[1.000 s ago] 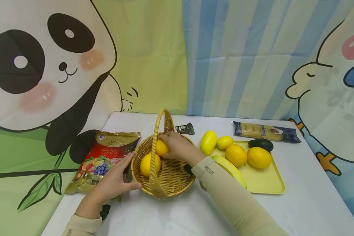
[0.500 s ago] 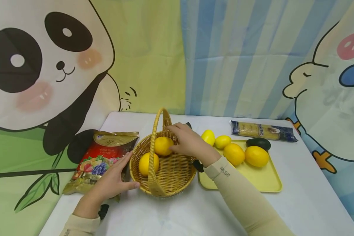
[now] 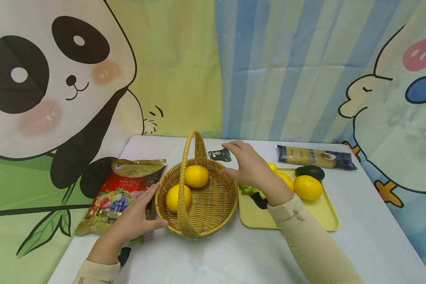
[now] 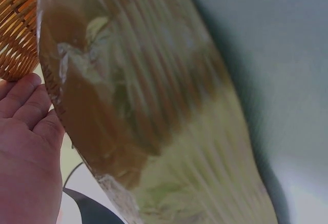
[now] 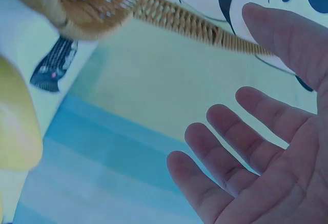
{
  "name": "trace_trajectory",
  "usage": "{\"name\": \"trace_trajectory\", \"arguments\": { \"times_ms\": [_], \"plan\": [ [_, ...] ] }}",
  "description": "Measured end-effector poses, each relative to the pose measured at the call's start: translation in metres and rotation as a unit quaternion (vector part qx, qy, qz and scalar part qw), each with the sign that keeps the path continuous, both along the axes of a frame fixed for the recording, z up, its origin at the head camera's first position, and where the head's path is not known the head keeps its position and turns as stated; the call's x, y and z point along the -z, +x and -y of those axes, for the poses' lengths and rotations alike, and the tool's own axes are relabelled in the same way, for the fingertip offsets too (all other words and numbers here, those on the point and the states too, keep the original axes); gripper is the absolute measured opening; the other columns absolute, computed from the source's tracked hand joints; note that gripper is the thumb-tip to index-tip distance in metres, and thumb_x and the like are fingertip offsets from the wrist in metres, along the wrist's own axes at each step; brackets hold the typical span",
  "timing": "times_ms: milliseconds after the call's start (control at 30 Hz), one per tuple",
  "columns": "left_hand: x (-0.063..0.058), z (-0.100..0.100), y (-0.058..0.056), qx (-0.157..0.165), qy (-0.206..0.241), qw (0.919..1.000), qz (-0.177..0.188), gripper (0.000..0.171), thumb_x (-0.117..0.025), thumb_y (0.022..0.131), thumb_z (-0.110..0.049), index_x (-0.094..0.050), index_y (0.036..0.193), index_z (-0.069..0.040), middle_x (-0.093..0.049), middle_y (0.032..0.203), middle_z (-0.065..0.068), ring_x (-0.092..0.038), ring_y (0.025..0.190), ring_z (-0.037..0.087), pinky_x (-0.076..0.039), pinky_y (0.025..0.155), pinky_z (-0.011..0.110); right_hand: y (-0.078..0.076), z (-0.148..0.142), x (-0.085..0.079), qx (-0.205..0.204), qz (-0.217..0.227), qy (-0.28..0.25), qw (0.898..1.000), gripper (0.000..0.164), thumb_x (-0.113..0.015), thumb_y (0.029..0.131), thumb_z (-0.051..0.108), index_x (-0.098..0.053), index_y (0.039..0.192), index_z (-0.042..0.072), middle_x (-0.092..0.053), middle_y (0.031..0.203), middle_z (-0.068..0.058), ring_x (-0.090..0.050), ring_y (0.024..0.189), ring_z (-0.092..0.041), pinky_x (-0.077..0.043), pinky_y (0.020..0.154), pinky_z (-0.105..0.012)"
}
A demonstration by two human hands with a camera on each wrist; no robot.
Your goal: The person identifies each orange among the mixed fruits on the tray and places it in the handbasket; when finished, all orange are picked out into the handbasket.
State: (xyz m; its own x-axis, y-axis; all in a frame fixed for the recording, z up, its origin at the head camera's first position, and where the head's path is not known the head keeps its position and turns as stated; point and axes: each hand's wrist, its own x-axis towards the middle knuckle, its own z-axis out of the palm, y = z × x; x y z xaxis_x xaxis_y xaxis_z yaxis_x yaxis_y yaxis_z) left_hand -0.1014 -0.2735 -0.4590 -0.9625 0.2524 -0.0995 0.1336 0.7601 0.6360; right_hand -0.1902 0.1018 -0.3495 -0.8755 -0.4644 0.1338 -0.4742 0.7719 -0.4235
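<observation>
A wicker basket (image 3: 209, 209) with a tall arched handle stands mid-table, holding two orange-yellow round fruits, one at the back (image 3: 197, 176) and one by the handle (image 3: 174, 198). My left hand (image 3: 136, 219) rests against the basket's left side, its fingers extended; the left wrist view shows the fingertips (image 4: 31, 88) at the wicker. Past the basket's right rim, my right hand (image 3: 253, 167) hovers with fingers spread and nothing in it. In the right wrist view its bare palm (image 5: 287, 183) shows. Beneath that arm lies a yellow tray (image 3: 291, 221), its left fruits partly hidden.
A candy bag (image 3: 127, 181) lies left of the basket, close by my left hand. Behind the basket is a small black packet (image 3: 220, 154). On the tray sit a yellow fruit (image 3: 308, 187) and a dark green avocado-like fruit (image 3: 310, 172); a pasta packet (image 3: 316, 157) lies behind.
My right hand has let go of the back orange-yellow fruit, leaving it in the basket, and has moved right, out over the tray's left side. My left hand has stayed at the basket.
</observation>
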Motion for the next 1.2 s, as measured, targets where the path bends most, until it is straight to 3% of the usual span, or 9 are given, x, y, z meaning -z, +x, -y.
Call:
{"name": "trace_trajectory", "arguments": {
  "times_ms": [200,600,1200],
  "plan": [
    [0.002,0.001,-0.001,-0.003,0.001,1.0000,0.002,0.121,-0.086,0.077,-0.062,-0.011,0.169,-0.036,-0.020,0.175,0.016,-0.024,0.156,0.054,-0.029,0.113,0.082,0.003,-0.025,-0.003,0.022,-0.008,-0.011,1.000,0.079,-0.080,0.094,0.034,-0.042,0.160,0.016,-0.044,0.161,-0.013,-0.042,0.148,-0.037,-0.041,0.121,-0.057],
    [0.003,0.001,0.000,-0.001,-0.001,0.9999,-0.010,0.122,-0.086,0.077,-0.063,-0.012,0.170,-0.033,-0.021,0.175,0.017,-0.025,0.156,0.053,-0.029,0.114,0.081,0.011,-0.080,0.006,0.104,0.020,-0.015,0.994,0.078,-0.077,0.096,0.032,-0.039,0.162,0.014,-0.037,0.165,-0.017,-0.039,0.149,-0.043,-0.039,0.118,-0.067],
    [0.005,0.001,0.000,-0.003,0.002,1.0000,-0.009,0.121,-0.084,0.077,-0.065,-0.013,0.169,-0.034,-0.021,0.175,0.016,-0.026,0.155,0.055,-0.030,0.112,0.082,0.027,-0.156,0.039,0.197,0.041,0.001,0.979,0.081,-0.075,0.097,0.035,-0.034,0.164,0.013,-0.034,0.164,-0.027,-0.032,0.149,-0.055,-0.030,0.115,-0.078]
  ]
}}
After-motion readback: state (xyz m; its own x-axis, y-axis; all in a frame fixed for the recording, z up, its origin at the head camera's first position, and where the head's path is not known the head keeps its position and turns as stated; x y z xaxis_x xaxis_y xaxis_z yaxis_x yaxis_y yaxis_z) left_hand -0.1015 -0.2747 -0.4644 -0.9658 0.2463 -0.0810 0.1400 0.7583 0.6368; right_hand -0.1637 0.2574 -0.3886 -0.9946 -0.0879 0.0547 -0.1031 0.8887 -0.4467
